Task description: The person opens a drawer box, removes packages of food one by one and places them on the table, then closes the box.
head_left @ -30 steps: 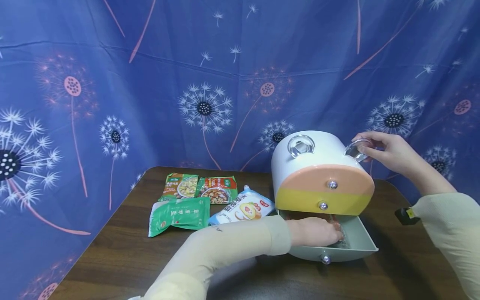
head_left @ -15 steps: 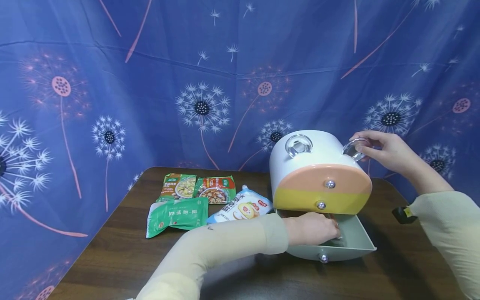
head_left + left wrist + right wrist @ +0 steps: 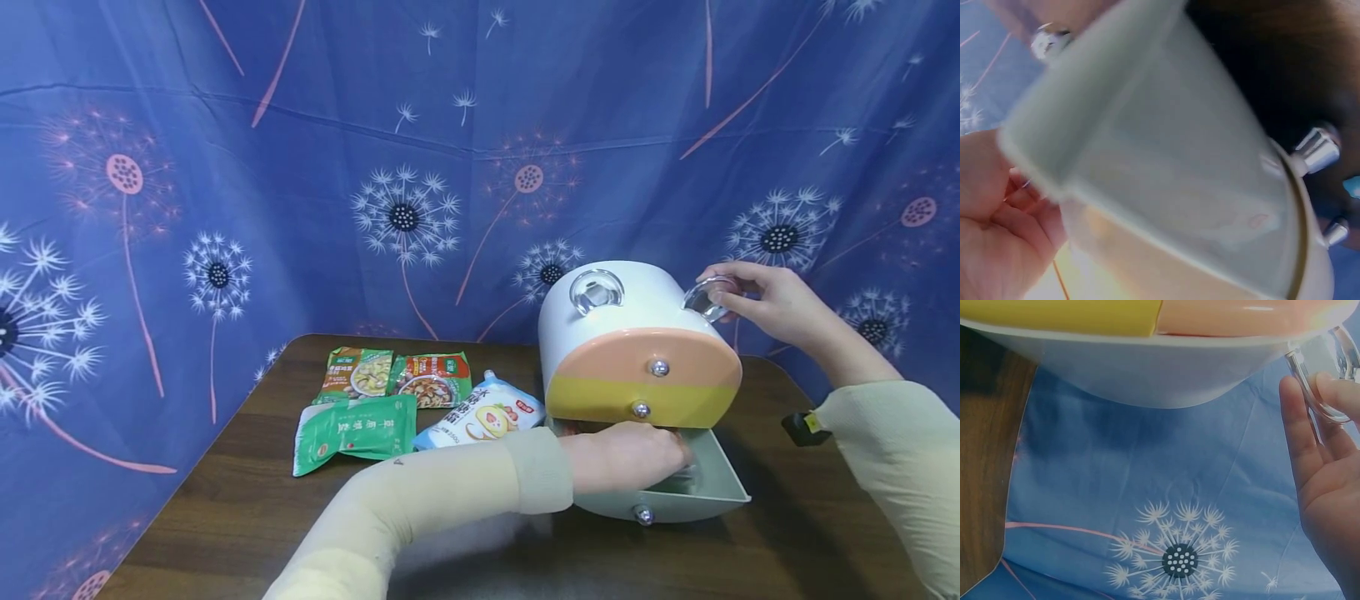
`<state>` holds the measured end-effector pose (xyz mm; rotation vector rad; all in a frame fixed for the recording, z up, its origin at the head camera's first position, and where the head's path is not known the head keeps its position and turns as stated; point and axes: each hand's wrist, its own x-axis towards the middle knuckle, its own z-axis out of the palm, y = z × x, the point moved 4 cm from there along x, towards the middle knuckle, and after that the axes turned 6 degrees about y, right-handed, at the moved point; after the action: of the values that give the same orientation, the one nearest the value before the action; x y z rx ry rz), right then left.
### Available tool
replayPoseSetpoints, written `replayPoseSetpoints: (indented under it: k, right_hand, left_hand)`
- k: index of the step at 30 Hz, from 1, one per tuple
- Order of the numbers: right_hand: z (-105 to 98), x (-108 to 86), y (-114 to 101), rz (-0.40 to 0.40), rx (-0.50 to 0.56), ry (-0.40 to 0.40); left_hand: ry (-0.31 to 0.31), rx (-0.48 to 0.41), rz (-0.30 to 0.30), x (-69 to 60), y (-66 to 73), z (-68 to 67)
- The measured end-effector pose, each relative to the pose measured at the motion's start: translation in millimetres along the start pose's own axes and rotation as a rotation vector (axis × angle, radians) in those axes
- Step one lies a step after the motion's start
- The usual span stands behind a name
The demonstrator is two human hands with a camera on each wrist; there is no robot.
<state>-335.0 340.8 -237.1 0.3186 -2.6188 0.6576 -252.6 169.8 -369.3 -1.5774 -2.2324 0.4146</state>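
A white cabinet (image 3: pixel 622 312) with an orange drawer front (image 3: pixel 600 358) and a yellow one (image 3: pixel 600 400) stands at the right of the table. Its lowest, pale green drawer (image 3: pixel 722 475) is pulled out. Inside that drawer my left hand (image 3: pixel 630 456) has curled fingers around a clear plastic packet (image 3: pixel 686 477), mostly hidden by the hand and the cabinet. In the left wrist view, the drawer wall (image 3: pixel 1166 144) covers much of the left hand (image 3: pixel 997 219). My right hand (image 3: pixel 765 300) pinches the clear ring-shaped ear (image 3: pixel 705 300) on the cabinet's top right.
Left of the cabinet lie a blue-and-white spouted pouch (image 3: pixel 487 412), a green packet (image 3: pixel 356 429), a red-and-green food packet (image 3: pixel 435 379) and an orange-green one (image 3: pixel 356 375). A small black-and-yellow object (image 3: pixel 806 429) sits at the right. A blue dandelion cloth (image 3: pixel 300 208) hangs behind.
The head view has shifted slightly. My left hand has turned a little inside the drawer, its fingers now lower and less visible. The right hand keeps its hold on the clear ear.
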Motion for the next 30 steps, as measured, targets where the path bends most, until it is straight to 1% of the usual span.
replayPoseSetpoints:
  k: [4, 7, 13, 20, 25, 30]
  right_hand:
    - [0.9, 0.6, 0.4, 0.002, 0.010, -0.009]
    - [1.2, 1.3, 0.8, 0.001, 0.014, -0.014]
    - [1.2, 1.8, 1.1, 0.002, 0.016, -0.017]
    - [1.4, 1.2, 0.9, 0.009, 0.017, -0.025]
    - [0.7, -0.5, -0.7, 0.013, 0.015, -0.017]
    - [-0.8, -0.5, -0.1, 0.010, 0.007, -0.010]
  left_hand:
    - [0.023, -0.029, 0.005, -2.9, 0.5, -6.6]
    - [0.028, -0.060, 0.007, -6.2, -0.8, -10.3]
    - [0.031, -0.164, -0.010, -10.9, -4.9, -16.5]
    - [-0.048, -0.244, -0.012, -17.6, -9.3, -25.2]
    - [-0.036, -0.310, -0.020, -20.1, -13.1, -31.4]
    - [-0.013, -0.352, -0.038, -24.4, -15.7, -38.9]
